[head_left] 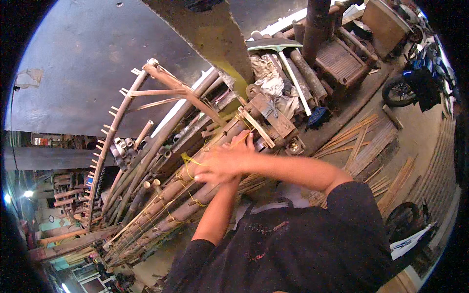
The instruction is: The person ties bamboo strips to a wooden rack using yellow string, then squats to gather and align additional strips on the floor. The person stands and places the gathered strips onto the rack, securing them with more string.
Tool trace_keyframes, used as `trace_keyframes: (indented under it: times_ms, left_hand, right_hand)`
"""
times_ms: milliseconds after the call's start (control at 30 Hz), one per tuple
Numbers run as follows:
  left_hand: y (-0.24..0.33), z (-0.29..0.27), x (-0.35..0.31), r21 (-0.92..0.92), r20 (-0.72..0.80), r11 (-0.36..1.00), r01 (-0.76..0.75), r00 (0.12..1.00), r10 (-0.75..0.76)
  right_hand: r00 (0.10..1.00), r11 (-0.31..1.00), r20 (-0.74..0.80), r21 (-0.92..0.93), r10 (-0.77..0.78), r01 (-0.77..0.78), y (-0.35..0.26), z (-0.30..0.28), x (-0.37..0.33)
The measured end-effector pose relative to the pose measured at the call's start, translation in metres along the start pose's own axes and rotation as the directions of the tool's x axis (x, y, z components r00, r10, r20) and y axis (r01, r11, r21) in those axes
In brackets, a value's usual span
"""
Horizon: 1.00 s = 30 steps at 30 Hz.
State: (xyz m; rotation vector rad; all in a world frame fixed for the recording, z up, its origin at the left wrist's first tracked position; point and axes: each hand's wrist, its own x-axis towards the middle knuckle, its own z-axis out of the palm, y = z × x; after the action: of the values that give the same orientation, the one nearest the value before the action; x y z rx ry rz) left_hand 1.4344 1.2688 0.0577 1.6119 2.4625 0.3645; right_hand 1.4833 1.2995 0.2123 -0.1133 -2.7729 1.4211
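Several long bamboo poles (178, 213) run diagonally in front of me, with thin yellow ties looped round them at intervals. My arms cross over them. My right hand (213, 164) reaches to the left over my left wrist, its fingers closed at a yellow plastic cord (189, 159) whose loose loop stands up beside the knuckles. Beyond it, my left hand (241, 141) is on the upper part of the poles, its fingertips drawn together near a short pale wooden bar (257, 128). What those fingertips pinch is too small to make out.
A wooden block (274, 116) stands at the poles' upper end, below a concrete pillar (207, 36). A curved bamboo frame with pegs (113, 124) leans at the left. Split bamboo strips (354, 141) lie on the floor at the right, near a motorcycle wheel (398, 91).
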Motion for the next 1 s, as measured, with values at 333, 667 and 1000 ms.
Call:
trace_keyframes:
  times_ms: [333, 667, 1000]
  left_hand:
    - [-0.013, 0.004, 0.01, -0.294, 0.119, 0.956, -0.017, 0.991, 0.054]
    - [0.032, -0.05, 0.111, -0.807, -0.164, 0.56, -0.186, 0.982, 0.09]
    - [-0.092, -0.039, 0.13, -0.594, 0.129, 0.802, -0.068, 0.976, 0.178]
  right_hand:
    - [0.972, 0.994, -0.23, 0.107, 0.05, -0.026, 0.135, -0.042, -0.012]
    - [0.859, 0.975, -0.474, -0.004, 0.196, -0.224, 0.117, 0.108, -0.145]
    - [0.554, 0.439, -0.23, -0.406, 0.8, -0.802, 0.102, 0.25, -0.215]
